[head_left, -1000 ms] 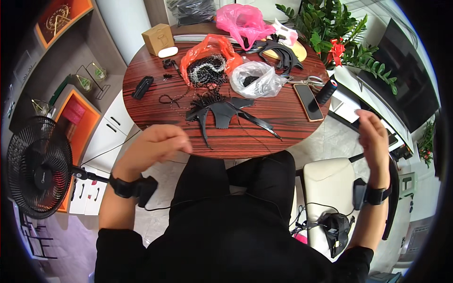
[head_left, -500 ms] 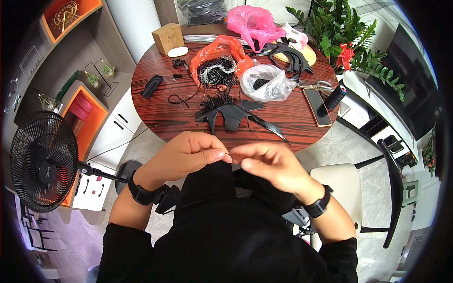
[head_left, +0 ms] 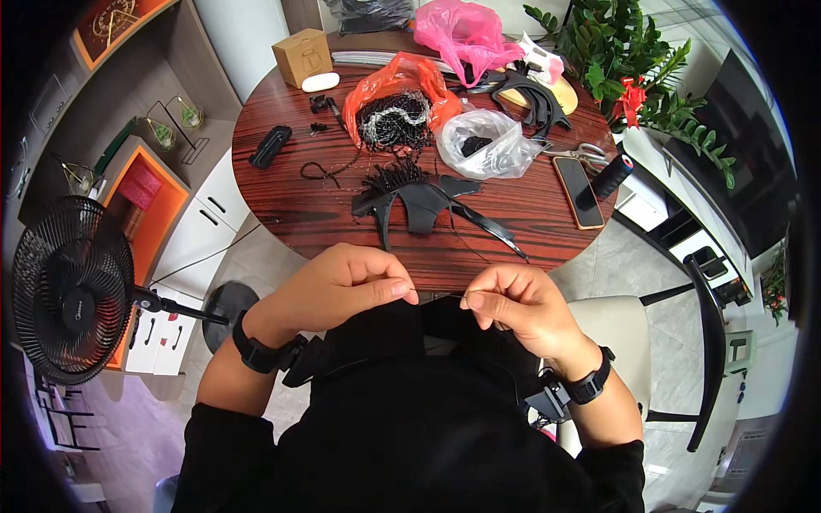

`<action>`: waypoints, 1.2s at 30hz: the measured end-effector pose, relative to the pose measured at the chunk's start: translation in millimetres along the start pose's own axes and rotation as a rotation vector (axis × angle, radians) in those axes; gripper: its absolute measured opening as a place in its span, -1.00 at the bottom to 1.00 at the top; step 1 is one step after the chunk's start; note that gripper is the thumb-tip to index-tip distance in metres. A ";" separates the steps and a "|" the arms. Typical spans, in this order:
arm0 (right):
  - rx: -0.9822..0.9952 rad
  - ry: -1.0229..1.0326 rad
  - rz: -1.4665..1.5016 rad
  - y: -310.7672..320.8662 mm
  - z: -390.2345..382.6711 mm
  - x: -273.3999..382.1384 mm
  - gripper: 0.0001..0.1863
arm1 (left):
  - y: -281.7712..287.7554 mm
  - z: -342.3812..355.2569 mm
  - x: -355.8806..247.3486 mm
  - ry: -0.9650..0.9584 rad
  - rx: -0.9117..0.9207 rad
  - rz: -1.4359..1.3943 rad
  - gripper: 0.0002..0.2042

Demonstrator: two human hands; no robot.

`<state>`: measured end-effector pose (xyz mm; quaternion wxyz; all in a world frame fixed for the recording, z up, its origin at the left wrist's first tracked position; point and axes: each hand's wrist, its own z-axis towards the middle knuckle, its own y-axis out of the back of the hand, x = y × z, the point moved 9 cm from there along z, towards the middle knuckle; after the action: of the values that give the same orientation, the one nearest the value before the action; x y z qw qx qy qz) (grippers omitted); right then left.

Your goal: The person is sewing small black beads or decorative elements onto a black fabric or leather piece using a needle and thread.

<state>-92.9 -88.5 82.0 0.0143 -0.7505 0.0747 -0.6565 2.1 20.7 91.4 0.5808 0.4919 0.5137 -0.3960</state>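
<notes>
My left hand is held over my lap at the table's near edge, thumb and forefinger pinched together. Whatever is between those fingertips is too fine to make out. A short distance to its right, my right hand also pinches, the other fingers curled in; a thin thread seems to be at its fingertips. On the table beyond both hands lies a black strappy piece with a dark beaded fringe along its upper left edge. A slim black strap runs from it toward the right hand.
On the round wooden table are an orange bag of black beaded strands, a white bag, a pink bag, scissors, a phone and a black thread spool. A fan stands left, a chair right.
My right hand has drawn away from the left, to the right and slightly down, and its fingers have curled into a pinch. The left hand has hardly moved.
</notes>
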 end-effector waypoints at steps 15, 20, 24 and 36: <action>0.060 -0.021 -0.411 -0.1 -28.5 0.6 -0.96 | -34.4 -19.7 32.6 0.045 0.018 -0.156 -0.88; -0.029 -0.227 -0.319 66.9 -59.8 0.6 -0.96 | 11.3 -59.8 66.0 0.264 -0.138 -0.303 -0.89; -0.127 -0.133 -0.548 140.4 -50.0 35.2 -0.89 | 40.5 -101.4 118.4 0.507 -0.122 -0.211 -0.90; -0.759 0.198 -0.357 305.2 -18.9 183.8 -0.61 | 94.1 -265.7 292.6 0.834 -0.477 -0.465 -0.92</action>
<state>-116.7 -412.9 228.9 -0.3837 -0.6369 0.1810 -0.6437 84.2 312.9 -178.6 0.3202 0.3349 0.8721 -0.1574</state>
